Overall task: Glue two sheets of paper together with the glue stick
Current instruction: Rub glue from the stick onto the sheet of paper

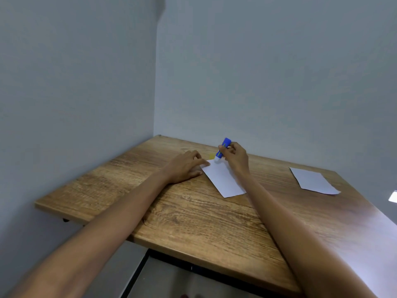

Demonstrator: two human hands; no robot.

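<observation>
A small white sheet of paper (223,179) lies on the wooden table (193,211) near its far side. My right hand (236,157) grips a blue glue stick (222,149), tilted, with its white tip touching the sheet's far corner. My left hand (184,165) lies flat on the table with its fingertips pressing the sheet's left far edge. A second white sheet (312,181) lies flat to the right, apart from both hands. A small yellow thing (211,156), perhaps the cap, shows just behind the sheet.
The table stands in a corner between two grey walls (257,72). Its left and near edges are open, with floor below. A pale object (393,196) shows at the frame's right edge.
</observation>
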